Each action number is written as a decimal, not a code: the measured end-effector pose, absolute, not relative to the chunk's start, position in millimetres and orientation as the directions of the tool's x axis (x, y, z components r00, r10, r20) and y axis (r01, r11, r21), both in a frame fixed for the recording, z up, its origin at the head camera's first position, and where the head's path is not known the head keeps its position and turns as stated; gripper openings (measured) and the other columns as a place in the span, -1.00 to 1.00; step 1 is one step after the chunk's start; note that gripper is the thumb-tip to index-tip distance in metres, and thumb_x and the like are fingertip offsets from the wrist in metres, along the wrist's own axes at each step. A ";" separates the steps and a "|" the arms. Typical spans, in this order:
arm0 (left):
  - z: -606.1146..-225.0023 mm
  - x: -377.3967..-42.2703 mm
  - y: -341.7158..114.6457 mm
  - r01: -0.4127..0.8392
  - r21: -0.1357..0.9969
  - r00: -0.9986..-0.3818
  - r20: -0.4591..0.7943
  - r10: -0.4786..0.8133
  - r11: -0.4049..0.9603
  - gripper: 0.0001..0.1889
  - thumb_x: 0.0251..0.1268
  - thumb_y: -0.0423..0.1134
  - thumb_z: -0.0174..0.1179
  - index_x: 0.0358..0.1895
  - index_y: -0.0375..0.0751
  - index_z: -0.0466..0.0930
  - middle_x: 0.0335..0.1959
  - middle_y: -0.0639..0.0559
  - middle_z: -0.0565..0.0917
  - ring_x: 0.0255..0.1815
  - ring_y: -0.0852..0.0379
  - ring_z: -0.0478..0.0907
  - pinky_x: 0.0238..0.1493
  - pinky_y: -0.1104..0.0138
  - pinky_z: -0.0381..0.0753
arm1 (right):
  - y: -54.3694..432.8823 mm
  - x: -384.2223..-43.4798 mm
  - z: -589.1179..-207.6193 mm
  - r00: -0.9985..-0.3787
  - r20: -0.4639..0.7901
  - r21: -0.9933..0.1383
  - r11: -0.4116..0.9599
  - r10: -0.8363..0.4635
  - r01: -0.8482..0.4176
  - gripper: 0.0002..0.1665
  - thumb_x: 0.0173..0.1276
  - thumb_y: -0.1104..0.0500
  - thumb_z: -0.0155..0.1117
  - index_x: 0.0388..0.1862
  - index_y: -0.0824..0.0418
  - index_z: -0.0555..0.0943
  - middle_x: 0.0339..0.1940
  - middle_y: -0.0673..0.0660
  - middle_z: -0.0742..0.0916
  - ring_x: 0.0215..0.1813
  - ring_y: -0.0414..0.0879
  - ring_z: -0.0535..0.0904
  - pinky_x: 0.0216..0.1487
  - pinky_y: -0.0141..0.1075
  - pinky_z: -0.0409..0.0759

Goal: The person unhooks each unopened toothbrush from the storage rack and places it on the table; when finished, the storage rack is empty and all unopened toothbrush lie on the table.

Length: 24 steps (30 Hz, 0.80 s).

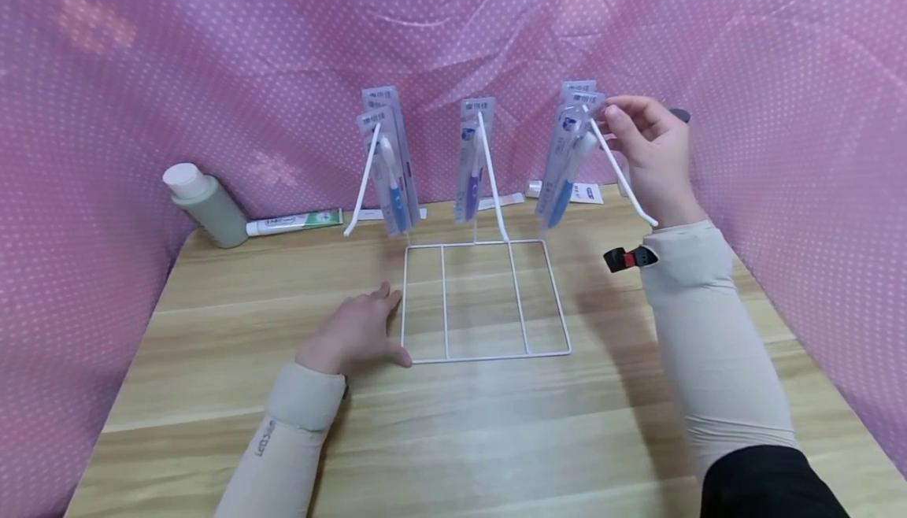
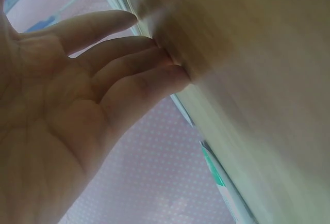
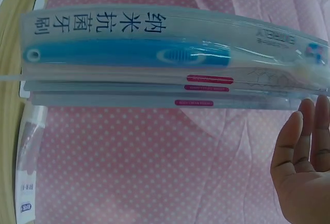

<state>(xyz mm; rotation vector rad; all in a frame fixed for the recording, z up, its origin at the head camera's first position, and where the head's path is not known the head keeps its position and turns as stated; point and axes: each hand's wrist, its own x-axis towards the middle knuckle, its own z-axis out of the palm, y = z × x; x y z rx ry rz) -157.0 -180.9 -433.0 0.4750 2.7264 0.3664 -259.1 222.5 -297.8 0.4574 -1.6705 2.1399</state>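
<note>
A white wire display rack [image 1: 489, 357] stands on the table, its three prongs carrying toothbrushes in clear packs. Beside the base's left side, my left hand [image 1: 354, 333] rests with fingers spread, thumb at the front corner; the left wrist view shows its fingertips [image 2: 178, 74] on the wood. My right hand [image 1: 655, 148] pinches the top edge of a packaged toothbrush [image 1: 567, 168] on the right prong. That blue-handled brush [image 3: 129, 52] fills the right wrist view, with more packs behind it; the pinch itself lies partly out of frame there. Other packs hang on the left [image 1: 393, 187] and middle [image 1: 469, 179] prongs.
Along the table's back edge lie a green-and-white toothpaste tube [image 1: 294, 222], another white tube [image 1: 586, 192] and a leaning pale green bottle [image 1: 216, 211] with a white cap. Pink dotted cloth [image 1: 453, 14] hangs behind and at both sides.
</note>
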 end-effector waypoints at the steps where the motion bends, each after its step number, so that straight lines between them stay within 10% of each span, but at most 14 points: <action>1: -432.3 -157.1 -180.7 0.280 0.303 -0.884 -0.289 0.367 0.911 0.27 -0.12 0.28 0.66 0.61 -0.39 0.28 0.64 -0.47 0.21 0.60 -0.43 0.30 0.61 -0.15 0.34 | 221.7 -259.3 -297.4 -0.871 0.482 -0.845 -0.209 0.100 -0.492 -0.81 0.44 0.31 0.45 -0.03 0.35 0.74 -0.18 0.13 0.81 -0.14 -0.10 0.73 -0.10 -0.39 0.77; 24: -433.4 -157.7 -179.4 0.258 0.307 -0.886 -0.303 0.352 0.916 0.28 -0.14 0.27 0.67 0.61 -0.37 0.27 0.65 -0.45 0.20 0.60 -0.43 0.29 0.61 -0.16 0.34 | 219.3 -248.1 -295.7 -0.911 0.405 -0.876 -0.253 0.081 -0.412 -0.84 0.41 0.30 0.47 -0.09 0.35 0.74 -0.23 0.13 0.77 -0.20 -0.14 0.70 -0.13 -0.44 0.78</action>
